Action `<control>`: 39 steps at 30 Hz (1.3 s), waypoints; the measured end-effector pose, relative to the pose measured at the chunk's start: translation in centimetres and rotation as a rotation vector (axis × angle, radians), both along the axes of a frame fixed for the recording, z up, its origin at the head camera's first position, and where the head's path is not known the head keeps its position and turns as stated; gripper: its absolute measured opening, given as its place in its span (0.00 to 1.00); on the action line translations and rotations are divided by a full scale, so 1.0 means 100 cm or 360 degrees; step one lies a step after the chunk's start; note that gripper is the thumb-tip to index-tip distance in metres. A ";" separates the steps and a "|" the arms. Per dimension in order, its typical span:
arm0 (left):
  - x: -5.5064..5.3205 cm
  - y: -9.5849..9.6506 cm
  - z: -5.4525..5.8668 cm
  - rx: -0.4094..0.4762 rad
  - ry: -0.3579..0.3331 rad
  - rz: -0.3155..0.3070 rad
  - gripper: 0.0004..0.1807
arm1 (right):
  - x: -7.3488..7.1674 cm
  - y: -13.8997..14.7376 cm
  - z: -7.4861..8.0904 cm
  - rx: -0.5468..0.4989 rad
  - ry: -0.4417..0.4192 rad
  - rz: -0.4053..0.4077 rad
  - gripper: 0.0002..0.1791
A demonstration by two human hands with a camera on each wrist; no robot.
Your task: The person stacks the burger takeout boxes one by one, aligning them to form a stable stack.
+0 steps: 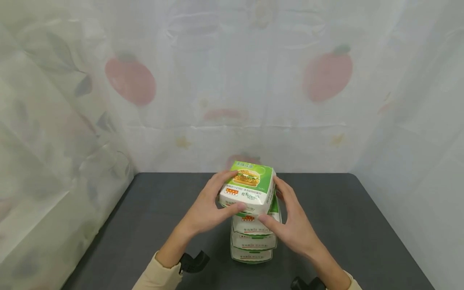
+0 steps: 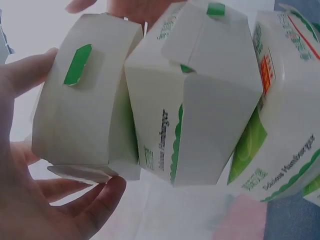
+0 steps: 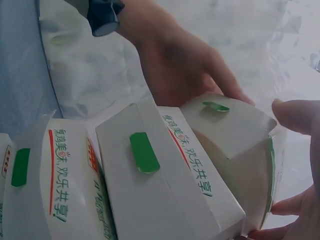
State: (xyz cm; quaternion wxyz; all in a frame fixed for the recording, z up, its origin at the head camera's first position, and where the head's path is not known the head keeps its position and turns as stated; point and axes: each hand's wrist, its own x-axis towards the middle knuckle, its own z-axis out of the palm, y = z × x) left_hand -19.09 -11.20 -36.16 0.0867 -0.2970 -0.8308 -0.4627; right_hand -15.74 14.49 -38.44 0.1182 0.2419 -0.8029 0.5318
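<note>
A green-and-white paper hamburger box (image 1: pixel 250 187) with a burger picture sits tilted on top of a stack of similar hamburger boxes (image 1: pixel 253 241). My left hand (image 1: pixel 208 205) grips its left side, thumb at the front and fingers along the side and top edge. On the opposite side my right hand (image 1: pixel 295 221) holds it, thumb near the front lower corner. In the left wrist view the held box (image 2: pixel 80 110) has a green tab, and the fingers curl round it. The right wrist view shows both hands about the held box (image 3: pixel 235 145); its underside meets the box below.
The stack stands on a dark grey table (image 1: pixel 163 201), its boxes slightly out of line with one another. Behind the table hangs a pale curtain (image 1: pixel 232 80) with faded fruit prints, and more sheeting closes both sides. A black strap mount (image 1: pixel 193 262) sits on the left wrist.
</note>
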 end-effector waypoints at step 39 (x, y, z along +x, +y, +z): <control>0.015 0.013 -0.008 0.0117 0.0105 -0.0030 0.36 | -0.011 0.031 -0.007 -0.0224 -0.0144 0.0261 0.42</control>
